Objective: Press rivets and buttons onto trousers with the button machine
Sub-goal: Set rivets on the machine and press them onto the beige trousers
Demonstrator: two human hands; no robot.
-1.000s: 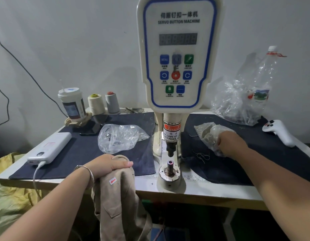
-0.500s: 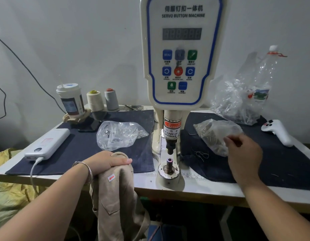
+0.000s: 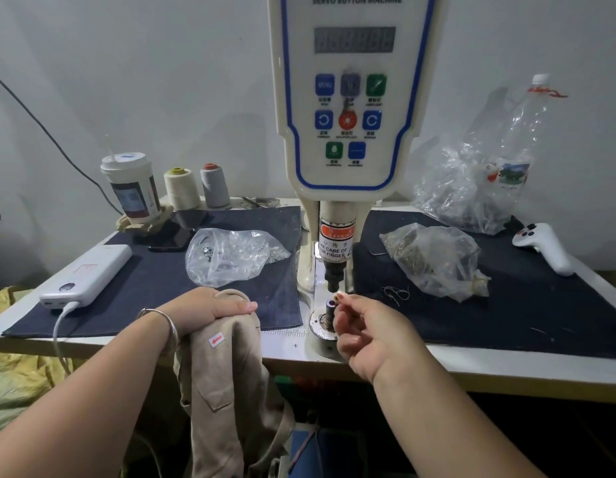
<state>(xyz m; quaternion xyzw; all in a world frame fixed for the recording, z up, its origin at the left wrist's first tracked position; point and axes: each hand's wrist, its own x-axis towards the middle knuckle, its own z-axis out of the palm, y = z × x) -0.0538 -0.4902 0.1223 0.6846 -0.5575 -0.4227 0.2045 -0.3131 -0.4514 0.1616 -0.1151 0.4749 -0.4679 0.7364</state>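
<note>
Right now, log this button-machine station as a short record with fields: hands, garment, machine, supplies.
left hand: left hand grips the beige trousers at the table edge
right hand: right hand pinches a small rivet in its fingers, beside the lower die
machine: servo button machine; punch raised above the die, nothing under it
supplies: clear bag left of the machine, fuller bag right of it
garment state: trousers hang off the front edge, not yet on the die
</note>
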